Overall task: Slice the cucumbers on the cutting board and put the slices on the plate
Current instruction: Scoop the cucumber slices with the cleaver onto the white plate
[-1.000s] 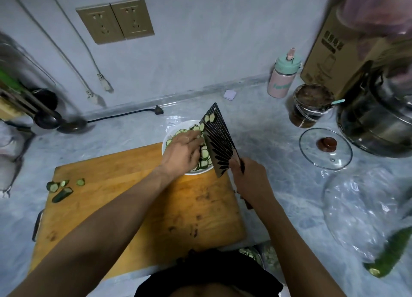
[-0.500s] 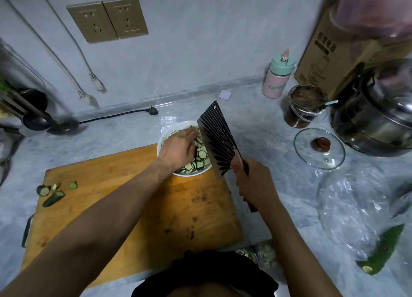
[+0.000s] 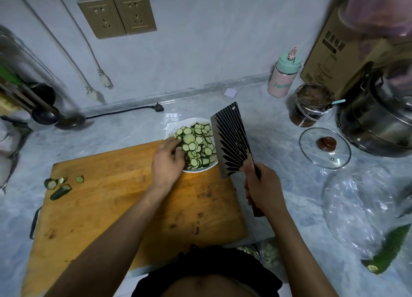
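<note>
A white plate (image 3: pixel 194 170) heaped with cucumber slices (image 3: pixel 197 144) stands at the far edge of the wooden cutting board (image 3: pixel 133 198). My left hand (image 3: pixel 166 163) rests at the plate's left rim, its fingertips touching the slices. In my right hand (image 3: pixel 262 190) is the handle of a cleaver (image 3: pixel 231 141); its dark ribbed blade stands tilted over the plate's right side with no slices on it. A few cucumber end pieces (image 3: pixel 58 185) lie at the board's left edge. One whole cucumber (image 3: pixel 389 250) lies at the lower right beside a plastic bag.
Right of the plate are a glass lid (image 3: pixel 325 147), a brown jar (image 3: pixel 312 106), a steel pot (image 3: pixel 379 120), a pink bottle (image 3: pixel 283 76) and a cardboard box (image 3: pixel 330 51). A clear plastic bag (image 3: pixel 356 209) lies front right. A black plug cable (image 3: pixel 124 112) and ladle (image 3: pixel 45 116) lie behind the board.
The slices that clung to the cleaver blade have come off onto the plate. My left hand drew back from the blade to the plate's left rim.
</note>
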A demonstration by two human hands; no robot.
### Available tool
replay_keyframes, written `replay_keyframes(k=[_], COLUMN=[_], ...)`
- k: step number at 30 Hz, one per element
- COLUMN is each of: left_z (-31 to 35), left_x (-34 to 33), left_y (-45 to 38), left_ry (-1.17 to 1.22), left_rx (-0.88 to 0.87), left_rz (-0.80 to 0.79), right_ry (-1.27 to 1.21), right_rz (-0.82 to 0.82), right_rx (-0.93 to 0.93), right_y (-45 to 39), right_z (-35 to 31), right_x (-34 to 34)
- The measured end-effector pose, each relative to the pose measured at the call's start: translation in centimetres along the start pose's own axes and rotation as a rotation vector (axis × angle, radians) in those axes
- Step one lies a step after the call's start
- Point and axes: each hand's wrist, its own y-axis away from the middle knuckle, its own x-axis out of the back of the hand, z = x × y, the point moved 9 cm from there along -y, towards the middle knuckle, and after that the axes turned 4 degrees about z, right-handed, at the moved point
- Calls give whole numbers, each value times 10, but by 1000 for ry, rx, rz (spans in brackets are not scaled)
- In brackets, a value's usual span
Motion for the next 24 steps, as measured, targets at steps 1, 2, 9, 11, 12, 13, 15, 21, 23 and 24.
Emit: replay_keyframes(k=[1, 2, 9, 11, 12, 13, 15, 21, 23, 24], left_z=[-18, -32, -3, 9, 13, 17, 33, 29, 15, 15], left_x=[9, 14, -12, -27, -35, -45, -65, -60, -68, -78], left_y=[8, 15, 12, 3, -2, -5, -6, -14, -16, -15], left_ry=[38, 53, -200, -270, -282, -290, -334, -311, -386, -419], left_rx=[112, 200, -67, -132, -127, -132, -198, -143, -71, -113], left_rz=[70, 111, -172, -236, -270, -308, -385, -238, -329, -408], right_ry=[-19, -41, -146, -129, -117, -103, -81, -143, -136, -127], right_rz=[12, 29, 51, 52, 58, 63, 70, 78, 84, 86], right_rx=[-22, -43, -116, -110, -107, -103, -94, -120, -121, -119], right_y=[2, 4, 13, 14, 14, 14, 14, 15, 15, 14], right_z=[4, 6, 13, 13, 13, 14, 14, 10, 10, 10], right_x=[0, -1, -3, -4, -5, -6, -6, 3, 7, 8])
